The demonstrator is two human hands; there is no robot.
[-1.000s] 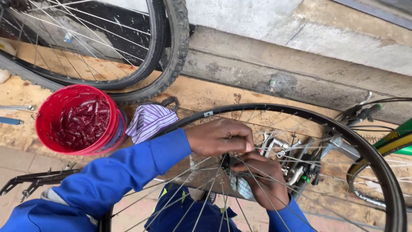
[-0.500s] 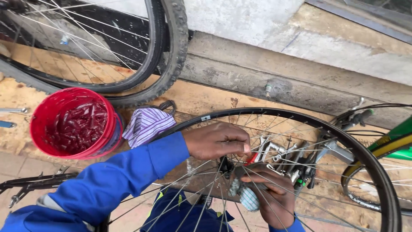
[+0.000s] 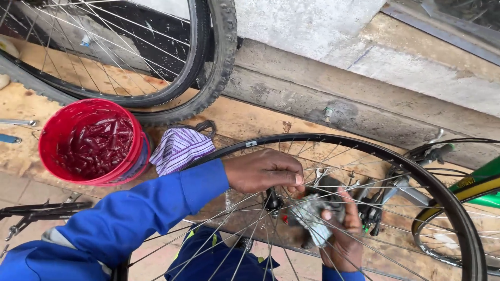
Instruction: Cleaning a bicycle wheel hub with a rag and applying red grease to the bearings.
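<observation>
Wheel: the bare black metal bicycle rim with thin steel spokes (image 3: 364,151) stands upright over the person's lap, hub (image 3: 272,200) near the middle of the view.
Left hand: the left hand (image 3: 263,170) reaches between spokes, fingers pinched shut at the hub axle.
Right hand: the right hand (image 3: 341,234) grips a crumpled grey rag (image 3: 312,218) beside the hub, fingers curled closed around it.
Handling: likely light and stiff at the rim; spokes thin, hub probably greasy and slippery, best held by the rim.
Nearby: red plastic tub of dark red grease (image 3: 94,141), striped purple cloth (image 3: 179,148) on the wooden surface (image 3: 250,119).
</observation>
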